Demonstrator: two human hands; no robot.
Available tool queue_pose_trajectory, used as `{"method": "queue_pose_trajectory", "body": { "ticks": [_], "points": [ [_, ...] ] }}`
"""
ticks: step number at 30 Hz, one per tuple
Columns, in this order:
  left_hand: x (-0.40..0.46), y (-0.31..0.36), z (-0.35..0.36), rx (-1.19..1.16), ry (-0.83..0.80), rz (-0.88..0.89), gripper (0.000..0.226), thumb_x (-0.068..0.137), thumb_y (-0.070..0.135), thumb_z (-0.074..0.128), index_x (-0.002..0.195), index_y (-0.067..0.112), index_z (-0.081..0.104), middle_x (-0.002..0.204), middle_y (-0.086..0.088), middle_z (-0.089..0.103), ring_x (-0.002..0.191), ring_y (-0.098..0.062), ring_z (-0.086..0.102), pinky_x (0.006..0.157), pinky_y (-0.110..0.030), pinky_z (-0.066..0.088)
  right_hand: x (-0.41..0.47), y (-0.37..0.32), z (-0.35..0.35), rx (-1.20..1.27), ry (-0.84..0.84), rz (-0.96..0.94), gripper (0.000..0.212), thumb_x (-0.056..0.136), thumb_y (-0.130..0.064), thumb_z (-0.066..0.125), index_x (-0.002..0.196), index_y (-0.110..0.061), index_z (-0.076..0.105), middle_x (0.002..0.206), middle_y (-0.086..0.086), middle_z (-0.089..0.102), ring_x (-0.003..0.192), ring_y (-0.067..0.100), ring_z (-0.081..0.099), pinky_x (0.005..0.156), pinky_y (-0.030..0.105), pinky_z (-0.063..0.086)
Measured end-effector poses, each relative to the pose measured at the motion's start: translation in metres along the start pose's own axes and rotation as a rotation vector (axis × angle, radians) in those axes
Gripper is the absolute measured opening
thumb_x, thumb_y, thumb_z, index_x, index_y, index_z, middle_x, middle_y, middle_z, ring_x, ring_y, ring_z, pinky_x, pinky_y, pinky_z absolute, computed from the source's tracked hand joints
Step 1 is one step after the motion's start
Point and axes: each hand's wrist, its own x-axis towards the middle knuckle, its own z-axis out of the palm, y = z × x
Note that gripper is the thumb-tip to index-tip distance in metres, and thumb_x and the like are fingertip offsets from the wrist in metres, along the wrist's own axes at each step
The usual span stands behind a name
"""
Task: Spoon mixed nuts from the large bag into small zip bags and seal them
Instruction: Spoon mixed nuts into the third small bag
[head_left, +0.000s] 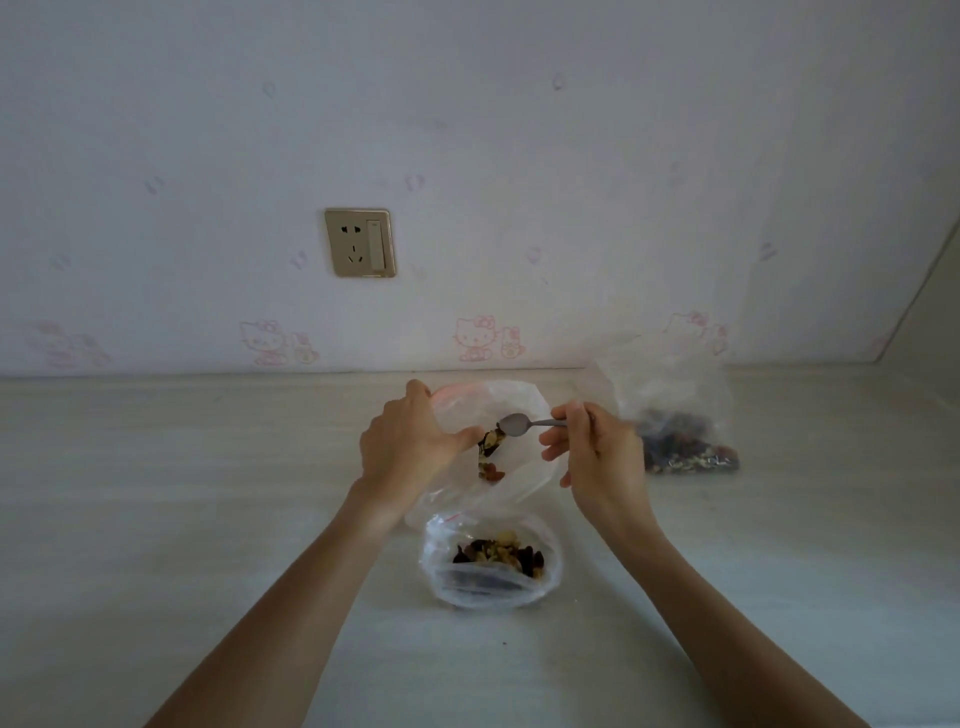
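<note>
A small zip bag sits at the centre of the pale desk, its mouth held open. A few mixed nuts are tumbling down inside it. The left hand grips the bag's rim at 9 o'clock, fingers curled over the top edge and thumb pressed inside. The right hand, at 3 o'clock of the bag, pinches the handle of a metal spoon whose bowl is tipped over the bag's mouth. At 6 o'clock, just beside this bag, a second small zip bag lies on the desk with nuts inside and a red zip strip along its top. At 2 o'clock, beyond the right hand, stands the large bag, clear and crumpled, with nuts heaped at its bottom. On the wall behind, at 11 o'clock, is a gold-framed socket.
</note>
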Motion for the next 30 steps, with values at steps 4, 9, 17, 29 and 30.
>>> {"method": "queue_pose_trajectory", "body": {
  "ticks": [4, 9, 17, 29, 30],
  "points": [
    [0.002, -0.007, 0.006, 0.018, 0.001, 0.02, 0.048, 0.071, 0.038, 0.088, 0.104, 0.014, 0.062, 0.092, 0.005, 0.067, 0.08, -0.021, 0.063, 0.063, -0.031, 0.046, -0.003, 0.01, 0.003, -0.346, 0.012, -0.238, 0.037, 0.108, -0.028, 0.034, 0.094, -0.014, 0.066, 0.076, -0.005, 0.072, 0.065, 0.015, 0.069, 0.06, 0.043, 0.057],
    [0.007, -0.01, 0.007, -0.004, -0.074, -0.017, 0.02, 0.066, 0.016, 0.083, 0.077, 0.013, 0.067, 0.07, -0.002, 0.068, 0.064, -0.022, 0.067, 0.052, -0.027, 0.046, -0.003, 0.016, 0.007, -0.322, 0.025, -0.298, 0.041, 0.107, -0.021, 0.031, 0.09, -0.006, 0.064, 0.072, -0.001, 0.07, 0.058, 0.02, 0.066, 0.056, 0.048, 0.056],
    [0.02, -0.01, 0.01, -0.328, -0.161, -0.012, 0.027, 0.092, 0.029, 0.072, 0.08, 0.006, 0.068, 0.066, -0.003, 0.063, 0.06, -0.021, 0.061, 0.058, -0.027, 0.041, -0.004, 0.02, 0.015, -0.119, 0.022, -0.064, 0.035, 0.111, -0.027, 0.037, 0.101, -0.016, 0.069, 0.08, -0.008, 0.071, 0.065, 0.008, 0.065, 0.06, 0.024, 0.054],
    [0.023, -0.003, 0.021, -0.706, -0.263, -0.131, 0.018, 0.104, 0.016, 0.049, 0.107, 0.022, 0.066, 0.102, -0.005, 0.074, 0.092, -0.022, 0.072, 0.067, -0.028, 0.055, -0.007, 0.016, 0.012, 0.133, -0.092, 0.144, 0.025, 0.109, -0.024, 0.048, 0.097, -0.029, 0.07, 0.088, -0.009, 0.078, 0.072, 0.009, 0.071, 0.054, 0.022, 0.052],
    [0.023, -0.003, 0.022, -0.705, -0.252, -0.121, 0.018, 0.104, 0.015, 0.049, 0.106, 0.023, 0.066, 0.101, -0.005, 0.073, 0.091, -0.022, 0.072, 0.066, -0.027, 0.055, -0.007, 0.016, 0.012, 0.133, -0.097, 0.148, 0.025, 0.109, -0.023, 0.049, 0.097, -0.028, 0.07, 0.088, -0.01, 0.078, 0.073, 0.008, 0.071, 0.055, 0.021, 0.053]
  ]
}}
